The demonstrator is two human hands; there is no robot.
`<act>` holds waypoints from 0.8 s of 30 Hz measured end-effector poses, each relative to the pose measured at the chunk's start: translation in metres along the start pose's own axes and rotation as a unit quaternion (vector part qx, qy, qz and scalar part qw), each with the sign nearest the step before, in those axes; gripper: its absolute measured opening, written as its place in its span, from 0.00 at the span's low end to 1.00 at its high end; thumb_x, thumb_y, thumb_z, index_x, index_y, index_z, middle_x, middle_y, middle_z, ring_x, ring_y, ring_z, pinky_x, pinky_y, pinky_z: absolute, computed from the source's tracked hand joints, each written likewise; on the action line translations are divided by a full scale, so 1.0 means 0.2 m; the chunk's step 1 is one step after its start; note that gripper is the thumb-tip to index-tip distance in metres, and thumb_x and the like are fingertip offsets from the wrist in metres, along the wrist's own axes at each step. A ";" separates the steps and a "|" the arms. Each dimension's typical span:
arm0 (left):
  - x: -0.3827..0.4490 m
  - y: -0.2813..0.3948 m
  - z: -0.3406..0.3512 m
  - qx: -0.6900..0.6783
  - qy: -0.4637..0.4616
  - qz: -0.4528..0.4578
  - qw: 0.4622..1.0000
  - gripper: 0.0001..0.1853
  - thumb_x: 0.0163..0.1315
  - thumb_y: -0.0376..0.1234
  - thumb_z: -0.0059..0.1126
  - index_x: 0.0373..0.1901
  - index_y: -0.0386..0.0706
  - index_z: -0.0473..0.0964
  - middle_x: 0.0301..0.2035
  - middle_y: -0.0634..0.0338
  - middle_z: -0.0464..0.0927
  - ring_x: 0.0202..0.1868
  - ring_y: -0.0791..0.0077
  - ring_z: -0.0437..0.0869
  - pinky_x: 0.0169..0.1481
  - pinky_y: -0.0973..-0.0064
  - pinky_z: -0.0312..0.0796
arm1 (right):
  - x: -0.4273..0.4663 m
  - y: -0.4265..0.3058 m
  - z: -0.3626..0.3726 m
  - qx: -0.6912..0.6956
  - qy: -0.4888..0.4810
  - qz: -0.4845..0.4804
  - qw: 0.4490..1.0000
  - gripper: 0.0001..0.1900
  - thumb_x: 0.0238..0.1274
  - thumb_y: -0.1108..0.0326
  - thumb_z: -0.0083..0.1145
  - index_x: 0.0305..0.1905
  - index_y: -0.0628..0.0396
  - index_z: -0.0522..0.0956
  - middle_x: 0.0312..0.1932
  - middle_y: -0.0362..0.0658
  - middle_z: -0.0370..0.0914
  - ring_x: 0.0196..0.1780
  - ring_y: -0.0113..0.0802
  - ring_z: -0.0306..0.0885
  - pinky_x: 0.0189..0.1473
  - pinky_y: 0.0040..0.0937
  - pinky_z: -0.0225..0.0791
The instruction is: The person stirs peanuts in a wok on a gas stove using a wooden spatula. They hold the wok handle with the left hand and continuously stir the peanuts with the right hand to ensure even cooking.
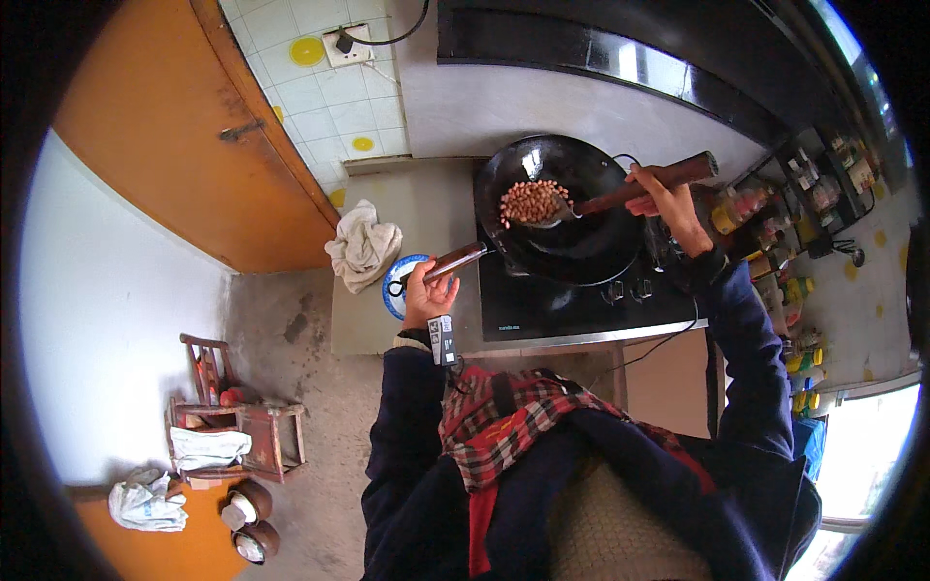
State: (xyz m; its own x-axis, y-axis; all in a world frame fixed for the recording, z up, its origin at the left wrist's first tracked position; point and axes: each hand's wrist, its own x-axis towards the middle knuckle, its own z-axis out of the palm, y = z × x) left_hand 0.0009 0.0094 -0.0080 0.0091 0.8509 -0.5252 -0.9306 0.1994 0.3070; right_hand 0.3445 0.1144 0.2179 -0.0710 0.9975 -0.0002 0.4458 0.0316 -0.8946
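Observation:
A black wok (581,250) sits on the gas hob (534,312), tipped slightly. My left hand (427,294) grips the wok's wooden handle (456,263) at its left. In my right hand (665,203) is the thick wooden handle of a metal spatula (625,194). The spatula's blade reaches into the wok and is partly covered by peanuts (534,202), which lie heaped on the wok's left side. Below my left hand, a blue-rimmed white plate (396,274) rests on the counter, partly hidden by the hand.
A crumpled cloth (363,247) lies on the counter (436,200) left of the hob. Bottles (805,361) and a black spice rack (806,181) line the right side. The range hood (617,54) overhangs the back. A wooden chair (269,439) stands on the floor at left.

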 end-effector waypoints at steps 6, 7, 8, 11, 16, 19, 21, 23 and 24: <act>0.01 -0.01 0.00 -0.002 0.016 0.003 1.000 0.10 0.53 0.35 0.58 0.37 0.48 0.73 0.39 0.65 0.78 0.45 0.73 0.78 0.51 0.66 0.70 | 0.04 0.07 0.03 0.036 -0.013 -0.050 0.998 0.17 0.61 0.52 0.53 0.40 0.56 0.77 0.30 0.43 0.80 0.25 0.25 0.78 0.25 0.17 0.66; 0.01 0.00 0.00 -0.010 0.018 -0.006 1.000 0.10 0.53 0.35 0.58 0.37 0.48 0.73 0.39 0.65 0.78 0.46 0.73 0.78 0.51 0.66 0.70 | 0.04 0.07 0.03 0.034 -0.016 -0.041 0.998 0.16 0.61 0.53 0.54 0.40 0.57 0.78 0.30 0.43 0.79 0.25 0.26 0.78 0.25 0.17 0.66; 0.01 0.00 0.00 -0.011 0.018 -0.007 1.000 0.10 0.53 0.35 0.58 0.37 0.48 0.73 0.39 0.65 0.78 0.46 0.73 0.78 0.51 0.66 0.70 | 0.04 0.06 0.02 0.018 -0.008 -0.020 1.000 0.16 0.61 0.54 0.54 0.40 0.57 0.78 0.30 0.42 0.79 0.26 0.26 0.78 0.25 0.16 0.67; 0.00 -0.01 0.00 -0.003 0.018 -0.003 1.000 0.10 0.53 0.35 0.58 0.38 0.48 0.73 0.39 0.65 0.78 0.46 0.73 0.78 0.52 0.67 0.70 | 0.02 -0.02 -0.09 -0.012 -0.020 -0.002 1.000 0.18 0.58 0.52 0.58 0.37 0.59 0.79 0.28 0.42 0.79 0.25 0.24 0.77 0.26 0.19 0.70; 0.00 -0.01 0.01 0.003 0.010 0.002 1.000 0.12 0.53 0.36 0.58 0.39 0.49 0.73 0.39 0.66 0.78 0.47 0.73 0.78 0.52 0.68 0.69 | -0.06 -0.19 -0.26 -0.113 -0.058 -0.017 0.992 0.19 0.58 0.50 0.57 0.30 0.58 0.77 0.24 0.43 0.78 0.20 0.24 0.76 0.21 0.16 0.68; 0.00 -0.01 0.01 0.009 0.013 0.008 1.000 0.14 0.53 0.37 0.58 0.41 0.48 0.72 0.40 0.65 0.78 0.46 0.73 0.78 0.51 0.69 0.68 | -0.06 -0.17 -0.22 -0.119 -0.051 0.053 0.990 0.18 0.57 0.50 0.57 0.31 0.57 0.77 0.24 0.43 0.79 0.19 0.25 0.76 0.19 0.16 0.67; 0.00 -0.01 0.01 0.010 0.010 0.011 1.000 0.13 0.53 0.37 0.57 0.41 0.48 0.72 0.41 0.65 0.78 0.46 0.74 0.78 0.51 0.69 0.68 | -0.06 -0.10 -0.14 -0.042 -0.030 0.030 0.998 0.20 0.56 0.50 0.58 0.32 0.60 0.77 0.22 0.44 0.78 0.18 0.26 0.76 0.19 0.18 0.69; -0.01 -0.02 0.00 0.012 0.002 0.016 1.000 0.12 0.54 0.37 0.56 0.41 0.48 0.71 0.40 0.65 0.78 0.46 0.74 0.78 0.51 0.69 0.68 | -0.06 -0.02 -0.03 -0.004 -0.001 0.026 1.000 0.21 0.56 0.50 0.59 0.34 0.62 0.77 0.21 0.44 0.77 0.19 0.28 0.77 0.20 0.19 0.70; -0.01 -0.02 0.01 0.014 0.002 0.014 1.000 0.12 0.54 0.37 0.56 0.40 0.48 0.71 0.40 0.65 0.78 0.46 0.73 0.78 0.51 0.69 0.68 | -0.06 0.01 0.00 0.026 -0.016 -0.001 1.000 0.21 0.56 0.50 0.58 0.35 0.62 0.78 0.23 0.44 0.78 0.20 0.28 0.77 0.22 0.20 0.70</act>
State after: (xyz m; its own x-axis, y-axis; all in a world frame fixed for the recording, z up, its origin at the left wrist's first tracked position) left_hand 0.0049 0.0077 -0.0075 -0.0189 0.8547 -0.5188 -0.9199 0.1885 0.3439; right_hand 0.3458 0.1029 0.2168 -0.1007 0.9948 -0.0124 0.3982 0.0289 -0.9169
